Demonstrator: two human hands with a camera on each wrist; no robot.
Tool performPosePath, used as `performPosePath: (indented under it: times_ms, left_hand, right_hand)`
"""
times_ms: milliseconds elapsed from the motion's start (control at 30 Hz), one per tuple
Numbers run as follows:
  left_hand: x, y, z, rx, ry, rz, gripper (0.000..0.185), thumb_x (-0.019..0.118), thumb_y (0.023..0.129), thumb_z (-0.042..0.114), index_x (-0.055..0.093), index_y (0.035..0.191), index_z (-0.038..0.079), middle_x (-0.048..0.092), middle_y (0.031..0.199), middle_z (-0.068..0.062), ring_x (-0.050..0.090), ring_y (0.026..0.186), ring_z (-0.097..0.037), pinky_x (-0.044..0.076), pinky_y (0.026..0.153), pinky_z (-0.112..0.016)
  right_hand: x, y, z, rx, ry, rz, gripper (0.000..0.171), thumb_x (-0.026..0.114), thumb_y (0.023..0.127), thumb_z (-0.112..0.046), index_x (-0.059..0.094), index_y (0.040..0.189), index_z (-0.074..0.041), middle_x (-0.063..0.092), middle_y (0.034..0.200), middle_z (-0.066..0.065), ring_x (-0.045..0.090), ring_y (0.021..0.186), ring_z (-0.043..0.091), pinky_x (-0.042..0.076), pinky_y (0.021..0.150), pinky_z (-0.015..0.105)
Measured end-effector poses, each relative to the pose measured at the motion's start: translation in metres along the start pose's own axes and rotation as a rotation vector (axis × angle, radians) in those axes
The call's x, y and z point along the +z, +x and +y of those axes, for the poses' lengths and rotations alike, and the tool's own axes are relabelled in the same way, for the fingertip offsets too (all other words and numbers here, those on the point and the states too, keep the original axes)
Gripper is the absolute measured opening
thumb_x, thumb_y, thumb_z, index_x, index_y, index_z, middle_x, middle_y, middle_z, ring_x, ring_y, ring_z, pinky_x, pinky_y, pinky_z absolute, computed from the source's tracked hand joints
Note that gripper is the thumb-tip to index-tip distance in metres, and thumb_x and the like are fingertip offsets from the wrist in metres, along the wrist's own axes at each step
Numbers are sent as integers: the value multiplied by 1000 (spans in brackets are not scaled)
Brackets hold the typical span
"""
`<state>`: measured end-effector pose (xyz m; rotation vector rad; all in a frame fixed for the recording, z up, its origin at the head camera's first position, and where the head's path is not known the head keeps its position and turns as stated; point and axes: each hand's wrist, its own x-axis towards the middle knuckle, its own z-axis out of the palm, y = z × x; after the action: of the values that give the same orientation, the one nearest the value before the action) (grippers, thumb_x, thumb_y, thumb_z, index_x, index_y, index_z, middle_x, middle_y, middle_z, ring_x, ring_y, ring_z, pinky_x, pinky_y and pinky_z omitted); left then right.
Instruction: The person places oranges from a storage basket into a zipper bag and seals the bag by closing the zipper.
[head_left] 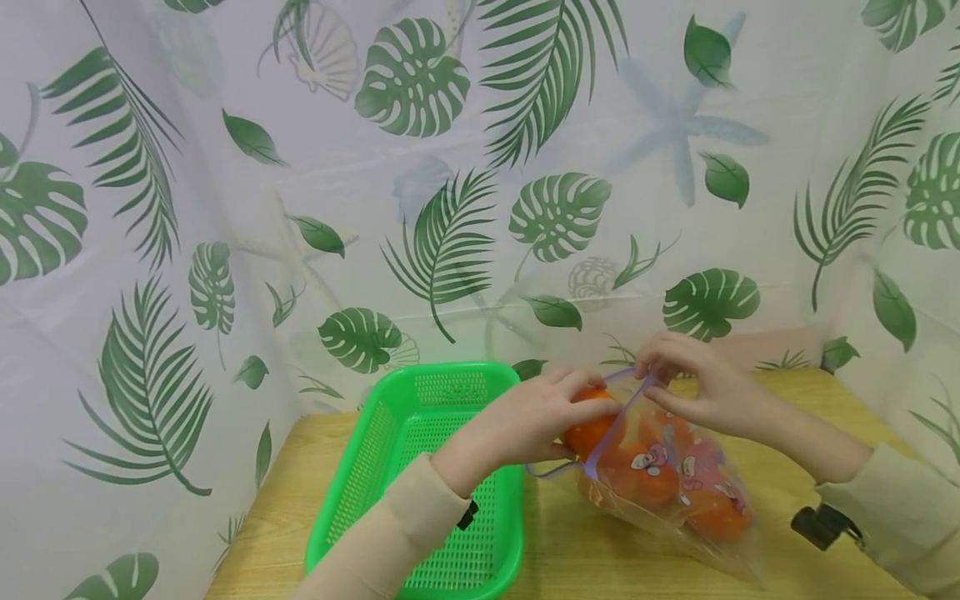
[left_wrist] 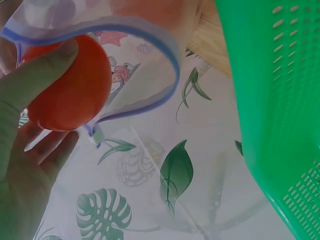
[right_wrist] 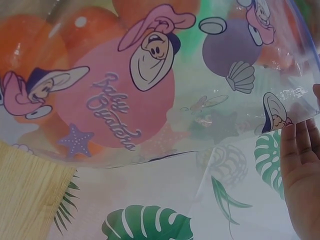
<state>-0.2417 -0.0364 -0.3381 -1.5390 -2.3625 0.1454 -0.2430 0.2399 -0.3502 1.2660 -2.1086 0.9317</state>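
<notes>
My left hand [head_left: 532,417] grips a smooth red-orange tomato [left_wrist: 82,92] at the mouth of a clear zip bag, thumb on one side and fingers on the other. The bag [head_left: 652,508] has a purple zip edge, a small slider and printed cartoon oysters. Several more tomatoes [head_left: 712,512] show through its film. At the far side of the mouth, my right hand [head_left: 690,379] pinches the purple edge between thumb and fingers. In the right wrist view the printed side of the bag [right_wrist: 120,115] fills most of the picture, with the right fingertips at its rim.
A green perforated plastic basket [head_left: 513,533] stands to the left of the bag, under my left forearm. Both are on a wooden table [head_left: 585,571]. A leaf-patterned sheet [head_left: 480,167] hangs behind the table and along its sides.
</notes>
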Motion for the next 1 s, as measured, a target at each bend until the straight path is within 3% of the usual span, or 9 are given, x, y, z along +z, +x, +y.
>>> performPosePath:
  times_ms: [167, 700, 1000]
  left_hand:
    - [6, 3, -1, 25, 59, 38, 76, 93, 80, 45, 61, 147, 28, 57, 150, 0, 54, 137, -19, 48, 116, -31]
    - [9, -2, -11, -11, 18, 28, 75, 92, 84, 36, 58, 150, 24, 59, 147, 3, 56, 136, -16, 48, 115, -30]
    - [11, -9, -21, -50, -11, 15, 71, 89, 87, 37, 58, 149, 23, 60, 142, 4, 56, 134, -14, 48, 115, -28]
  right_hand:
    - [0, 0, 2, -10, -6, 16, 48, 79, 72, 22, 69, 105, -11, 66, 102, 0, 63, 86, 2, 54, 78, 11]
    - [-2, 0, 6, -23, 9, 30, 46, 78, 70, 23, 68, 105, -5, 65, 101, 1, 63, 85, 1, 53, 78, 10]
    - [-3, 0, 12, -13, 4, 28, 49, 79, 70, 23, 68, 105, -10, 65, 101, 0, 62, 86, 1, 53, 78, 10]
